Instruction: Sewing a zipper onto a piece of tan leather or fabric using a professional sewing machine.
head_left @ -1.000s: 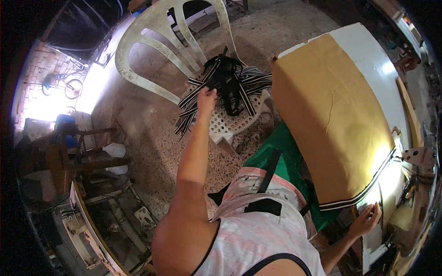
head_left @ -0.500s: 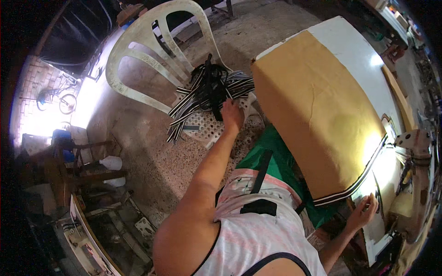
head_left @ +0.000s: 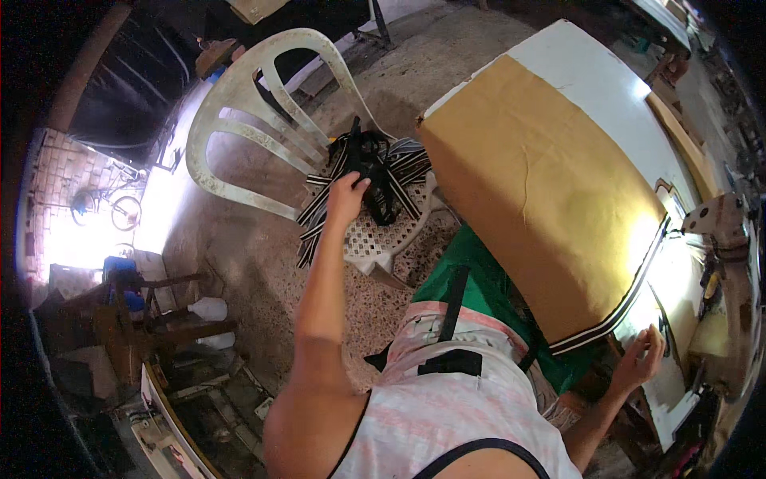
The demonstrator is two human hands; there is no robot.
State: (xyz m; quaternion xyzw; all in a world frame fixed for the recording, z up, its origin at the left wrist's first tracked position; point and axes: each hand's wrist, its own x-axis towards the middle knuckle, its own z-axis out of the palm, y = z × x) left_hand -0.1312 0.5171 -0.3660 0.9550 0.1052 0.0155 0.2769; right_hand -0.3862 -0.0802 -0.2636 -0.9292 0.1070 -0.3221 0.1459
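On the seat of a white plastic chair [head_left: 239,132] lies a tangled pile of black straps [head_left: 375,172] and black-and-white striped bands [head_left: 411,166]. My left hand [head_left: 347,199] is on the pile's near left side, fingers bent and thumb drawn in; what they grip is hidden. A tan fabric panel [head_left: 527,191] is spread over the white tabletop [head_left: 574,72] to the right, a striped band along its near edge. That band runs toward a sewing machine [head_left: 718,219] with a bright light. Below the machine, beside the table's near edge, my right hand [head_left: 641,359] has loosely curled fingers, apart, with nothing visible in them.
Green fabric [head_left: 467,271] hangs over my lap beside the table. Wooden frames [head_left: 191,327] and a white jug [head_left: 209,308] stand at the left. Beyond them, a bicycle [head_left: 104,203] is by a bright brick wall. The terrazzo floor [head_left: 263,267] lies between.
My left hand has moved left across the strap pile, uncovering more of the chair seat. My right hand stays by the table edge. The whole view has shifted slightly.
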